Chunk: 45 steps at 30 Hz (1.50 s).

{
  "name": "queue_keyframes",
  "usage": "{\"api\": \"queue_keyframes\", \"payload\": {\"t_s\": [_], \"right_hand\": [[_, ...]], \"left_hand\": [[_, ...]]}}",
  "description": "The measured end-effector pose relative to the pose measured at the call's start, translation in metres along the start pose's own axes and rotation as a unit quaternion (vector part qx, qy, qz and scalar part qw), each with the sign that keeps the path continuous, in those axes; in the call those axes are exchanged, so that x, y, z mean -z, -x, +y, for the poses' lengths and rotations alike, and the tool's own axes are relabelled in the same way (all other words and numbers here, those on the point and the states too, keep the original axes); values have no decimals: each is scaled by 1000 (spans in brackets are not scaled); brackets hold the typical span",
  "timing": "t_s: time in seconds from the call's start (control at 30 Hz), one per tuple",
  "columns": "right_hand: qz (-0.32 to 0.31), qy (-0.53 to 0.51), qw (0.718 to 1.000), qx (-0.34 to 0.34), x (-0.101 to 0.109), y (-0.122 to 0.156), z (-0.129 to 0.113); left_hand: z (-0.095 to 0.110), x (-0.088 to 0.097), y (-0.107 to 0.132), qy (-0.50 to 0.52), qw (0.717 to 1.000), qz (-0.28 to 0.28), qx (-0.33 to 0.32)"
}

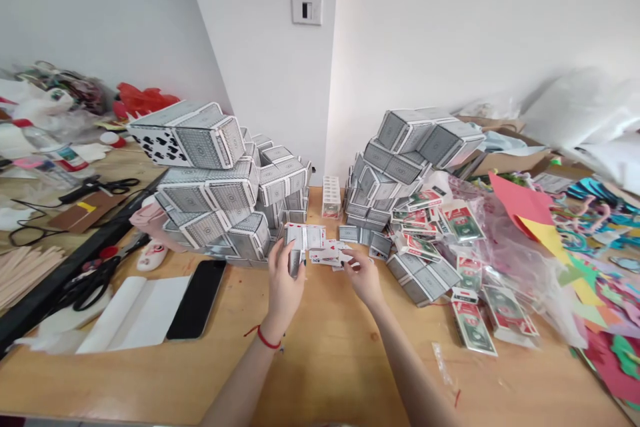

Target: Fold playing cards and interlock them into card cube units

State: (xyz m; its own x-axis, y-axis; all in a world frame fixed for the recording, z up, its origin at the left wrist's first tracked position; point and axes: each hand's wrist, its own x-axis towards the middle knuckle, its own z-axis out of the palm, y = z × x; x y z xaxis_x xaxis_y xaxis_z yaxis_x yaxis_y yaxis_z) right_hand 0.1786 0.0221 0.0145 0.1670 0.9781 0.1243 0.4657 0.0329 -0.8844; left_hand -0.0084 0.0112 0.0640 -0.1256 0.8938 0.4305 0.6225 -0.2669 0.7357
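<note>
While the left hand (pixel 285 281) grasps a card block (pixel 311 236) (long axis sideways), the right hand (pixel 364 275) has an unclear grip

The phone (pixel 197 300) has a smooth, glossy black face. Under it, the tabletop (pixel 325 360) is wood, smooth with a soft sheen. Left of the phone lies matt white paper (pixel 150 310); farther left, black-handled scissors (pixel 89 299) look like smooth plastic at the grips, and the sticks (pixel 30 273) are pale, matt wood. Behind the phone, the left card stack (pixel 200 199) is printed paper card. Right of the phone, the card block (pixel 296 261) and loose cards (pixel 327 253) are smooth paper card; farther right, the card boxes (pixel 473 328) shine lightly beside crinkled, see-through plastic wrapping (pixel 537 280).
</note>
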Motion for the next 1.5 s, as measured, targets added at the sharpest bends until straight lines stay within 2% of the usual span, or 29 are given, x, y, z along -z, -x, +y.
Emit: {"api": "queue_keyframes", "payload": {"t_s": [0.07,0.13,0.23,0.3,0.53,0.77,0.93,1.03,1.1,1.17,1.27,1.3,1.37,1.5], "right_hand": [[-32,97,991,81,-6,-11,-5],[-74,181,973,125,-14,-22,-12],[-145,275,940,141,-23,-35,-18],[-164,304,929,132,-25,-40,-18],[-153,312,930,121,-7,-36,-7],[-129,288,930,185,11,-8,2],[-73,253,950,167,21,8,13],[-35,257,954,150,21,15,13],[-24,269,951,149,18,19,9],[-29,279,947,155,13,22,3],[-57,278,944,168,7,24,-5],[-65,274,944,171,6,24,-6],[-78,265,946,171,5,24,-7],[-109,251,947,168,10,23,1]], "left_hand": [[4,-1,-2,-7,1000,4,-17],[6,-1,-1,-12,1000,7,-19],[3,0,2,-15,1000,16,-9],[-1,2,5,-20,1000,19,0],[-9,2,7,-31,999,23,12],[-26,-27,4,3,999,31,17],[-44,-40,9,-11,1000,14,24],[-40,-35,15,-31,999,26,1],[-30,-30,20,-39,998,22,-41],[-20,-28,25,-24,995,-27,-89],[-9,-29,32,13,969,-188,-159],[-8,-31,34,15,962,-218,-166],[-8,-33,37,12,953,-253,-167],[-16,-34,43,-9,947,-276,-163]]}}
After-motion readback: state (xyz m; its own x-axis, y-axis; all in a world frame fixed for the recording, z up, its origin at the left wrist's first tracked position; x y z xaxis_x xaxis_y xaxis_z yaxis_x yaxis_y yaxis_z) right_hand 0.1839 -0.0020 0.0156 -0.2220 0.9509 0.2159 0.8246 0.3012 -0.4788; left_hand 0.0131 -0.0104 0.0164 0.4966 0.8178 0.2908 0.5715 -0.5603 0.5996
